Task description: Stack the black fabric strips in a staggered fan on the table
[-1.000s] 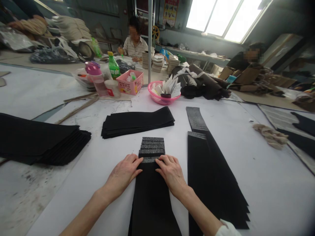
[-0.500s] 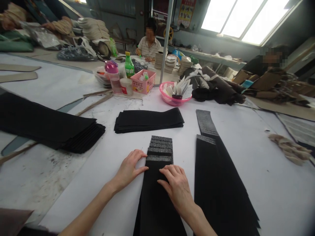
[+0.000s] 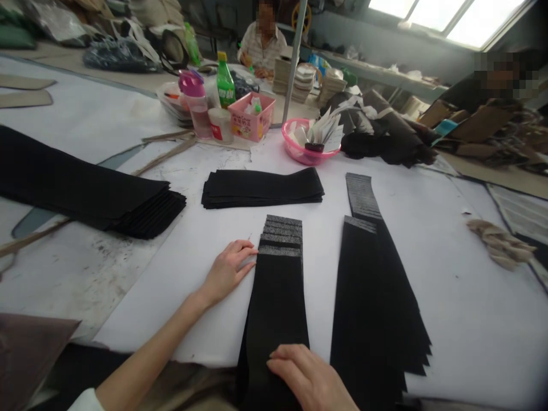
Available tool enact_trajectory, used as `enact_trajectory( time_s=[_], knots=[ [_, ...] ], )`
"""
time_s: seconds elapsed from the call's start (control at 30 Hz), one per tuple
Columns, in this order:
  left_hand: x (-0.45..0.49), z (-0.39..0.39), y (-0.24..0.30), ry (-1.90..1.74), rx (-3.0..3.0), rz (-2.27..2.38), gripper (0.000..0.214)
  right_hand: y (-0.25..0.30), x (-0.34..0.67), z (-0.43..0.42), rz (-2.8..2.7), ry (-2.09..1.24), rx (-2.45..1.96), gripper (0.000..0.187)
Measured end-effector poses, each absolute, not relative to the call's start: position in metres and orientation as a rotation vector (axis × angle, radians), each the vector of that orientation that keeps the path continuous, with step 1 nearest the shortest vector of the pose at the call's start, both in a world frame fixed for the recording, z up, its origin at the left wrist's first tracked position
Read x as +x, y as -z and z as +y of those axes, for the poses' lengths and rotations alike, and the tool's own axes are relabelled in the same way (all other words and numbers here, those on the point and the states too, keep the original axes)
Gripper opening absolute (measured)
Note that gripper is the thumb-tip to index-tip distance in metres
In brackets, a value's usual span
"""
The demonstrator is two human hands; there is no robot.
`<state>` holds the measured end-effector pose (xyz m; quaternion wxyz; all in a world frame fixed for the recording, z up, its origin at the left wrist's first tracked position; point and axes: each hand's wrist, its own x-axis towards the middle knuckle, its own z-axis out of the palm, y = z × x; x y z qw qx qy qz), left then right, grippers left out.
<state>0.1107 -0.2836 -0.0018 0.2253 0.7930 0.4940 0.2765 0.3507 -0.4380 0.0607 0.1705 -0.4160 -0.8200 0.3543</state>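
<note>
A stack of black fabric strips [image 3: 278, 302] lies lengthwise in front of me, its far ends staggered to show grey speckled bands. My left hand [image 3: 231, 268] rests at the stack's left edge near those bands, fingers apart and fingertips touching the side. Lower down, my right hand [image 3: 310, 374] lies over the strip's near part, its fingers loosely bent on the surface without a visible grip. To the right is another fanned set of black strips [image 3: 372, 297] with grey ends. A shorter black stack [image 3: 263, 187] sits crosswise beyond my hands.
A thick black stack [image 3: 85, 188] lies at the left. Along the back stand a pink basin [image 3: 295, 153] with papers, a pink box [image 3: 252, 123], a green bottle [image 3: 225, 83] and a metal pole [image 3: 295, 63]. A crumpled cloth [image 3: 499, 242] is at right. Two people sit beyond.
My right hand has slid down the strip toward me, from near the banded end. My left hand stays at the stack's left edge. The camera view has tilted downward.
</note>
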Motion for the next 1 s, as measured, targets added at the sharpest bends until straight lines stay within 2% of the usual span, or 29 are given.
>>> enact_trajectory(
  time_s=[0.17,0.27,0.37,0.47,0.67,0.87,1.0],
  knots=[
    [0.11,-0.288,0.003,-0.754,2.138,1.361,0.021,-0.077,0.358,-0.434,-1.962,-1.328,-1.37,0.018],
    [0.109,-0.292,-0.001,-0.779,2.125,1.353,0.02,-0.083,0.368,-0.427,-1.609,-1.4,-1.533,0.005],
    [0.109,-0.295,-0.004,-0.818,2.084,1.337,0.02,-0.087,0.378,-0.416,-1.134,-1.478,-1.579,0.018],
    [0.109,-0.3,-0.006,-0.869,2.077,1.327,0.016,-0.087,0.386,-0.406,-0.741,-1.565,-1.444,0.021],
    [0.115,-0.311,-0.01,-0.751,2.33,1.165,0.01,-0.084,0.391,-0.391,-0.533,-1.6,-1.303,0.019],
    [0.125,-0.308,-0.004,-0.447,2.675,1.191,0.041,-0.087,0.391,-0.382,-0.467,-1.578,-1.271,0.023],
    [0.127,-0.305,-0.002,-0.364,2.74,1.264,0.052,-0.094,0.407,-0.377,-0.334,-1.349,-1.222,0.031]
  ],
)
